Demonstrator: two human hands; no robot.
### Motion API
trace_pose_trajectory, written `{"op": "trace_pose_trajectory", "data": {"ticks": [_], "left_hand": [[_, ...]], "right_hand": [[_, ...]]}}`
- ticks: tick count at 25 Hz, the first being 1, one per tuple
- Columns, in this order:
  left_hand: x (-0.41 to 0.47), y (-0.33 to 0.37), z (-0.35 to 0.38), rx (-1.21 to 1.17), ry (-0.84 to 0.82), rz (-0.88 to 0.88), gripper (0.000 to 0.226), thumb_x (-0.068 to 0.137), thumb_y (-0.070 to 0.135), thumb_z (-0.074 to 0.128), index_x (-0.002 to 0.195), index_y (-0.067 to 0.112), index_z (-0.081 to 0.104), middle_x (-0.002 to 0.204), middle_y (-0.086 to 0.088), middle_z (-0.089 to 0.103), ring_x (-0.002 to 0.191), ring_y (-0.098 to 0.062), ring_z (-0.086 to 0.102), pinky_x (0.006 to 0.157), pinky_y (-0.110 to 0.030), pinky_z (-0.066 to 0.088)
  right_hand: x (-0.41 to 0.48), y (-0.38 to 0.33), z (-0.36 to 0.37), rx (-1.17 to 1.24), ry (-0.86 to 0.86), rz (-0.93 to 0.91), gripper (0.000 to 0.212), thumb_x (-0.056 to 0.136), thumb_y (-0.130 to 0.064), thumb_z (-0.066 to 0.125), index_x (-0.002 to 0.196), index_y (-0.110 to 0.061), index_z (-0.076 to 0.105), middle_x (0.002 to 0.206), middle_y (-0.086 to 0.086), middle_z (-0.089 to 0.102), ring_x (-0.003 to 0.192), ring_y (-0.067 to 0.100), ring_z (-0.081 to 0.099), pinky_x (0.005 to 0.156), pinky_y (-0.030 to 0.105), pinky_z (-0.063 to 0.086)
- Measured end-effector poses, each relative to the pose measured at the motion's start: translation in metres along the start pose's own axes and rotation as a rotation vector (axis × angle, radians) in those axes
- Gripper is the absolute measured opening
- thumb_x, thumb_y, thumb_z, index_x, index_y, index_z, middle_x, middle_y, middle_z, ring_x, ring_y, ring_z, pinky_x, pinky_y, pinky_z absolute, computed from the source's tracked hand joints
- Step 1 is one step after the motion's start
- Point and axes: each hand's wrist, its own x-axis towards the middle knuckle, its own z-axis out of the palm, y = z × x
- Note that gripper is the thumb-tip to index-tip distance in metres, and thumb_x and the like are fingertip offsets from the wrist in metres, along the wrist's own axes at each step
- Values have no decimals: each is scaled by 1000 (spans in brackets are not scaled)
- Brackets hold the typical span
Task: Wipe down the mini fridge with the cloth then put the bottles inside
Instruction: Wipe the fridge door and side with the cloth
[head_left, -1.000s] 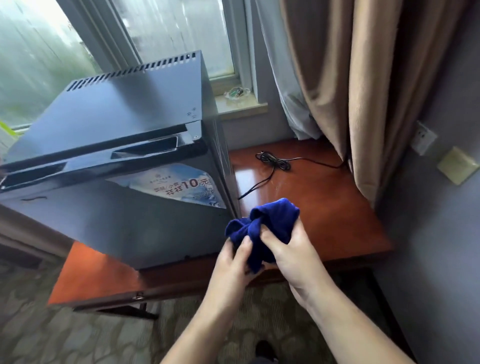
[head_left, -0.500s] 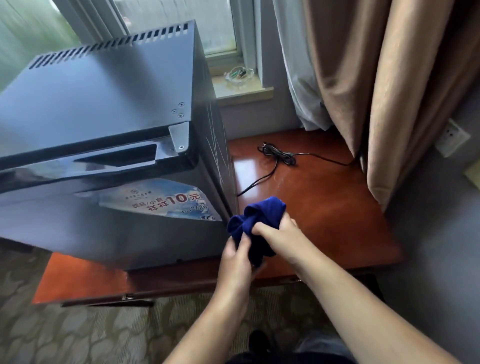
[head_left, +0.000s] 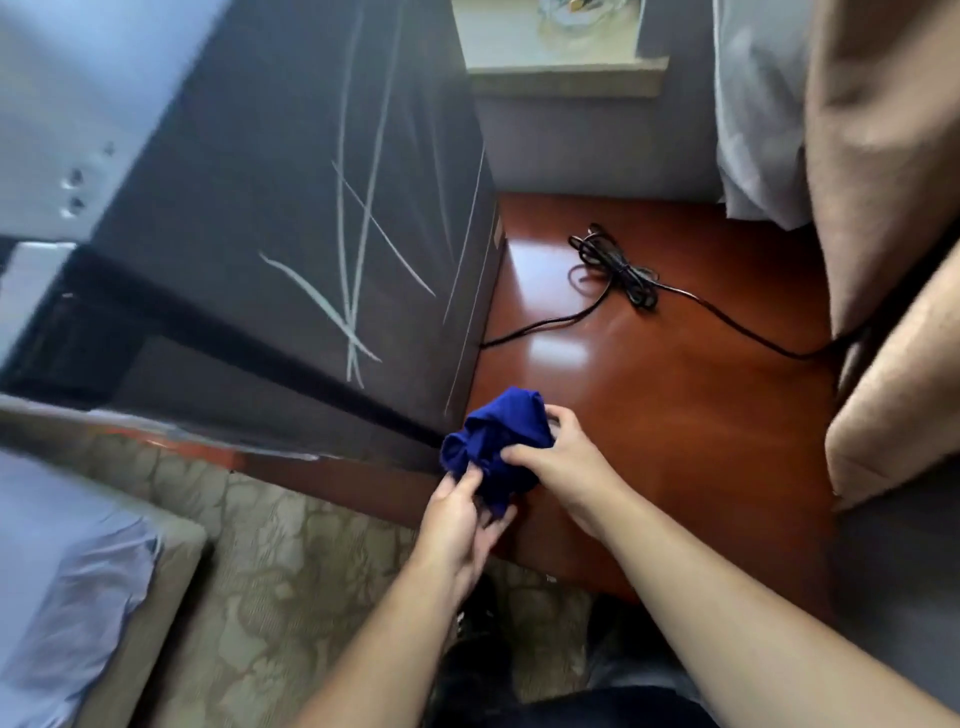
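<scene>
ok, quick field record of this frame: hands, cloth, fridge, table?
mini fridge: on wooden table, pale streaks on side panel
blue cloth: bunched, beside fridge's front corner, contact unclear
left hand: grips cloth from below
right hand: grips cloth's right side
black cable: coiled on table, right of fridge

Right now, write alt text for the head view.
The left hand and right hand grip a bunched blue cloth above a red-brown table, beside a scratched dark mini fridge. A bundled black cable lies on the table.
</scene>
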Motion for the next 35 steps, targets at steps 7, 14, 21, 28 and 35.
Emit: {"op": "trace_pose_trajectory", "data": {"ticks": [7,14,21,28,35], "left_hand": [[25,10,22,-287,216,-29,15,106,20,49,112,21,62,108,-9,72,96,-25,69,83,-41,54],[14,25,28,-396,223,-50,33,104,27,52,135,18,59,131,-10,68,103,-21,68,78,-34,51],[-61,59,15,-454,31,75,34,103,29,54,133,18,63,129,-10,69,109,-23,63,75,-30,48],[-152,101,5,-488,-244,248,24,104,31,52,113,20,71,89,0,77,85,-14,66,73,-26,47],[-214,139,4,-495,-475,393,24,100,35,56,116,20,67,96,0,71,83,-11,61,71,-23,50]], "right_hand": [[64,3,25,-35,-205,6,50,89,-5,70,135,-21,59,120,3,73,111,22,71,101,42,56],[72,-17,31,7,-213,-75,35,83,-13,79,113,-24,67,107,0,77,101,19,74,93,36,59],[2,-87,44,30,-221,-359,31,74,-20,84,101,-24,70,96,1,79,88,16,75,84,37,61],[-96,-169,67,45,-183,-712,32,78,-13,83,108,-19,72,98,1,79,88,12,73,84,32,61],[-168,-234,82,-80,-137,-985,39,76,-29,83,114,-26,72,100,-6,79,98,11,75,92,39,61]]}}
